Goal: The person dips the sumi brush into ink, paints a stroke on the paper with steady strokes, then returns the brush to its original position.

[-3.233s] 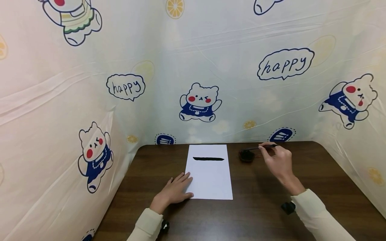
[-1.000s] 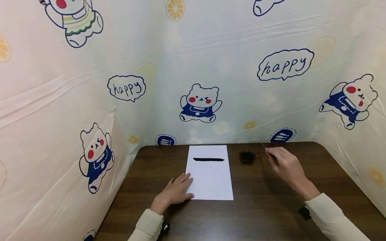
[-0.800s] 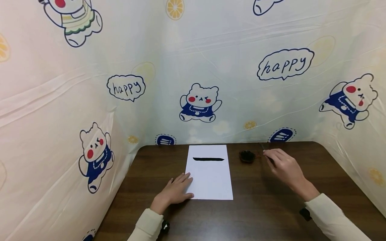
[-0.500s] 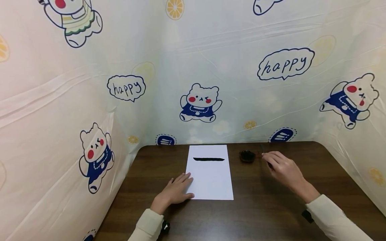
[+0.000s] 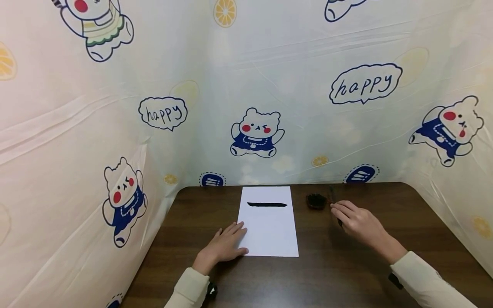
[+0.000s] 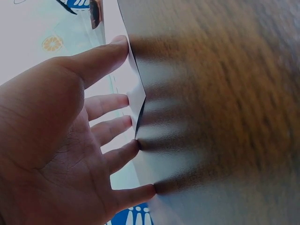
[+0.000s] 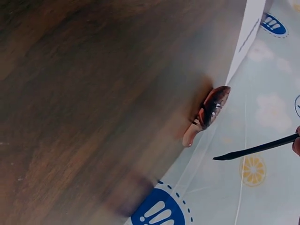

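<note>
My left hand (image 5: 225,245) rests spread on the left edge of a white sheet of paper (image 5: 269,235). In the left wrist view, its fingers are extended and the fingertips touch the paper and table. A thick black stroke (image 5: 267,204) runs across the upper part of the sheet. To the right, my right hand (image 5: 360,224) pinches a slim dark ink brush (image 7: 255,149), held above the table. A small brown dish (image 7: 189,136) with a short handle and a dark, shiny filling lies between sheet and right hand. The right wrist view shows only a sliver of the fingers.
A dark wooden table (image 5: 265,282) carries the sheet and dish. Behind it and along both sides hangs a pale curtain (image 5: 208,141) printed with bears, lemon slices and "happy" bubbles. A dark wrist device shows at each sleeve.
My right hand has moved from beside the dish toward me, then a little left, and the brush has swung from lying sideways over the dish to pointing away. The left hand stays put.
</note>
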Demonstrator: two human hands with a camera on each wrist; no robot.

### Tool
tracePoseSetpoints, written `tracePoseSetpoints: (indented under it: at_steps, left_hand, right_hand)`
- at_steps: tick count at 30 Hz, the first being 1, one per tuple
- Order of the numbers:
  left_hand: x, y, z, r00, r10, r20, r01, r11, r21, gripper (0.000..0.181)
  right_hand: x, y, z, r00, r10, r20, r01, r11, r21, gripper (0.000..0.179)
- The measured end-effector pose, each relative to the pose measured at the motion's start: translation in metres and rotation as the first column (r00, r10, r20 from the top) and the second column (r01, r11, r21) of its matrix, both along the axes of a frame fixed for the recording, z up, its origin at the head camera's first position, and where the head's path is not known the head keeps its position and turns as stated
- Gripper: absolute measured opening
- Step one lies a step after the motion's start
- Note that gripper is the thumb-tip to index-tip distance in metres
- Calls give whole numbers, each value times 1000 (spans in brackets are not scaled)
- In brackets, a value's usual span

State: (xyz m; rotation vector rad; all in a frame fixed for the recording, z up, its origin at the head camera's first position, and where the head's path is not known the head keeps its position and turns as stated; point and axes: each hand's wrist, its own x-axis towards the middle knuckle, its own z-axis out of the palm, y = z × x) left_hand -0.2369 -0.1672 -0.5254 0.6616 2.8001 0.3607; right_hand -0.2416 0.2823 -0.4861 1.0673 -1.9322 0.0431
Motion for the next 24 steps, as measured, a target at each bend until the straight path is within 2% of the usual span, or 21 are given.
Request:
tracePoseSetpoints:
  at_steps: [6, 13, 24]
  left_hand:
    - [0, 0, -1, 1000, -2, -5, 2, 1000, 2, 73]
    - [0, 0, -1, 1000, 3, -16, -3, 1000, -7, 73]
    - [1, 1, 0, 1000, 1, -11, -1, 1000, 0, 73]
  right_hand:
    - [2, 2, -5, 1000, 12, -8, -11, 996, 86, 39]
    - [5, 4, -7, 999, -43, 16, 39, 977, 211, 48]
    - [6, 4, -18, 998, -54, 12, 48, 957, 286, 54]
